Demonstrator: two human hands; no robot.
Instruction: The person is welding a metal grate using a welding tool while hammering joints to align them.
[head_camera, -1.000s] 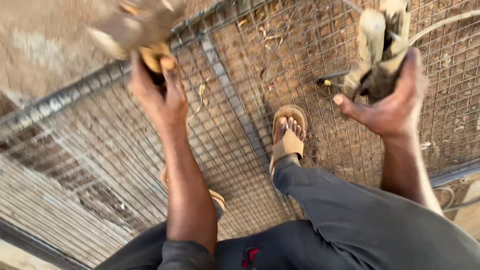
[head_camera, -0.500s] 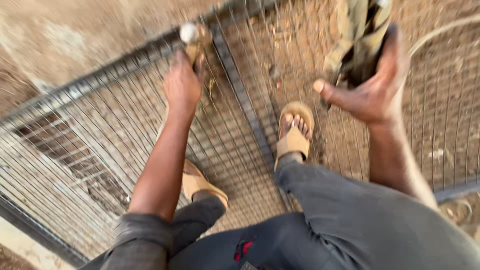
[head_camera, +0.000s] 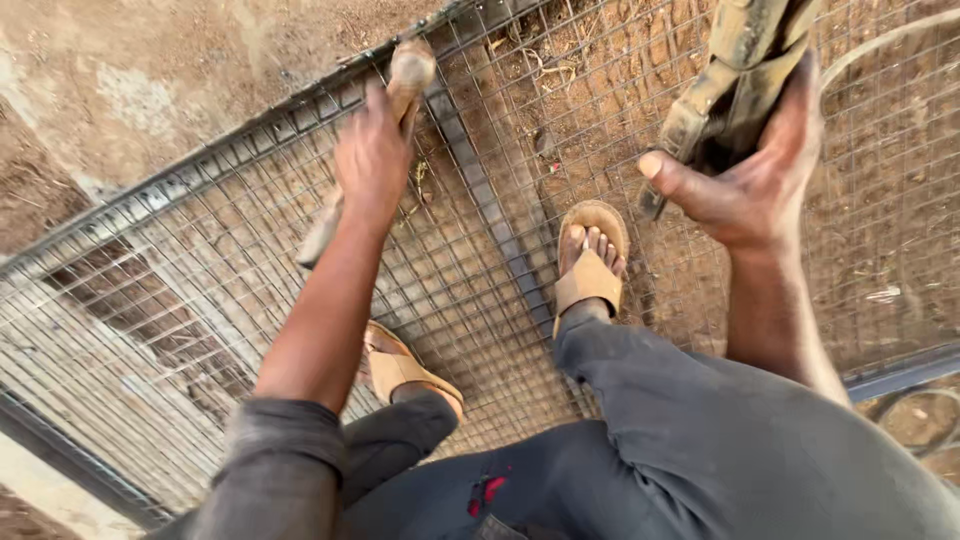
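Landmark: wire-mesh panel (head_camera: 250, 300) in a dark metal frame, lying flat on reddish dirt ground (head_camera: 150, 80); a dark flat crossbar (head_camera: 490, 210) runs down its middle.
Left hand: left hand (head_camera: 372, 160) is over the panel just left of the crossbar's upper end, near the frame's top edge; fingers curled tight round a wooden handle.
Hammer: hammer (head_camera: 405, 75), tan wooden handle, pale worn end showing above the fist at the frame's top edge; the other end sticks out below the hand over the mesh. Blurred; cannot tell whether it touches the mesh.
Right hand: right hand (head_camera: 755, 185) is above the panel to the right of the crossbar, palm toward the camera, thumb out to the left, fingers wrapped on a tool body.
Power tool: grimy olive-green power tool (head_camera: 740, 60), gripped from below, reaching up out of view. A pale cable (head_camera: 880, 45) curves away over the mesh to the right.
Stance: person stands on the panel; right sandal (head_camera: 590, 265) just right of the crossbar, left sandal (head_camera: 405, 370) on mesh to its left. Dark grey trousers (head_camera: 700, 430).
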